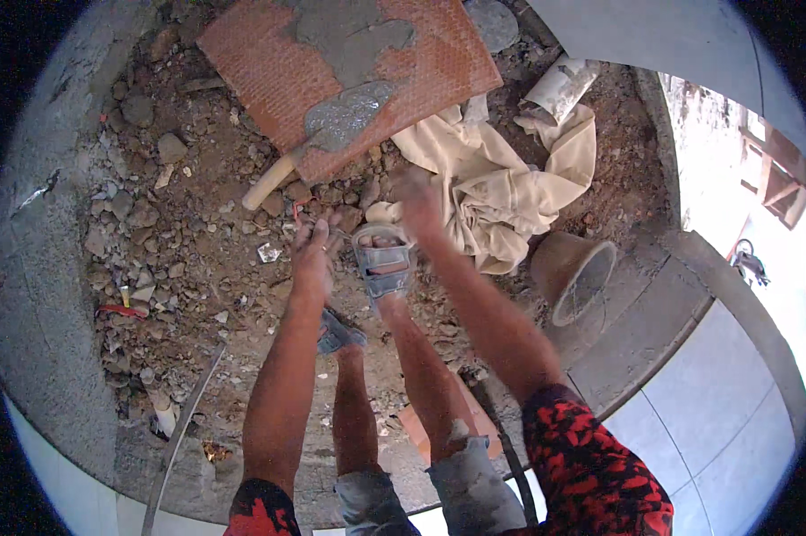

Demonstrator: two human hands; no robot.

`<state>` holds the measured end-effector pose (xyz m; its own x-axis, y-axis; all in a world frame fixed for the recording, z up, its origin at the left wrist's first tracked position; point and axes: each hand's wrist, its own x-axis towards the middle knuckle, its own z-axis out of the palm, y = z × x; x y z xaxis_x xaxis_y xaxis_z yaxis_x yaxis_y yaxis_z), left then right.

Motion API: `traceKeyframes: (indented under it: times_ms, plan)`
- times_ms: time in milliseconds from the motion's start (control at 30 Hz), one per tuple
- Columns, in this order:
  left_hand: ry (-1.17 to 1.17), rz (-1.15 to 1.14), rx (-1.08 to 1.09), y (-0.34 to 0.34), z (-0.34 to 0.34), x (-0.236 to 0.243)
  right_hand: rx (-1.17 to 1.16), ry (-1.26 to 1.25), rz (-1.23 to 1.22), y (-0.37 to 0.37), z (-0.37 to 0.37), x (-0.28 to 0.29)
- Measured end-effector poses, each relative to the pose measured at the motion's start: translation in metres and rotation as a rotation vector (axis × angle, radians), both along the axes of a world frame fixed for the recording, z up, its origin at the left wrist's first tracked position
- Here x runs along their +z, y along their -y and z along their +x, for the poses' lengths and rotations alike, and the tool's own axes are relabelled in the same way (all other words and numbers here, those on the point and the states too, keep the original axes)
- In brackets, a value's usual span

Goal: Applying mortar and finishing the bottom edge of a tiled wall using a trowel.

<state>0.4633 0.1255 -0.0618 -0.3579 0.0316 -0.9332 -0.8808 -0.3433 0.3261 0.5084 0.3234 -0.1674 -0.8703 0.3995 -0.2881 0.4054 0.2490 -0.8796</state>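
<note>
My left hand [313, 256] hovers over the rubble in front of my sandals, its fingers spread and holding nothing visible. Motion smears my right hand [418, 207], which is beside the edge of a crumpled beige cloth [501, 183]; its fingers cannot be made out. Beyond both hands lies a trowel, its wooden handle [276, 176] pointing toward me and its blade [347, 116] coated with wet mortar. The blade rests on the ribbed back of a reddish tile [264, 67]. Grey mortar [349, 40] is spread over the tile's far middle.
A tipped, mud-coloured bucket [572, 275] lies to the right. Behind the cloth is a whitish cylinder [562, 89]. Stones and loose soil [188, 232] cover the ground at left, bounded by a cement wall [45, 223]. Pale floor tiles [724, 384] border the right.
</note>
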Motion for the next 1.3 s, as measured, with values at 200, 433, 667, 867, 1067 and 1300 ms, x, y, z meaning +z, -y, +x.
traceKeyframes:
  times_ms: [200,433,667,867,1067,1300]
  plan:
    - [0.052,0.098,0.117,0.040,0.033,0.056,-0.158,0.060,0.131,-0.148,-0.160,0.070]
    - [-0.003,0.050,-0.233,0.058,0.005,0.103,-0.238,0.401,0.249,-0.183,-0.256,0.037]
    - [-0.442,0.156,-0.189,0.047,-0.053,0.070,0.334,0.677,0.936,-0.213,-0.296,0.022]
    - [-0.529,0.153,-0.138,0.055,-0.072,0.060,0.624,0.406,1.122,-0.230,-0.269,0.030]
    - [-0.473,0.258,-0.082,0.069,-0.054,0.070,-0.205,0.149,-0.467,-0.253,-0.250,0.021]
    - [-0.499,0.210,0.003,0.109,-0.030,0.054,-0.521,0.024,-0.391,-0.236,-0.247,0.005]
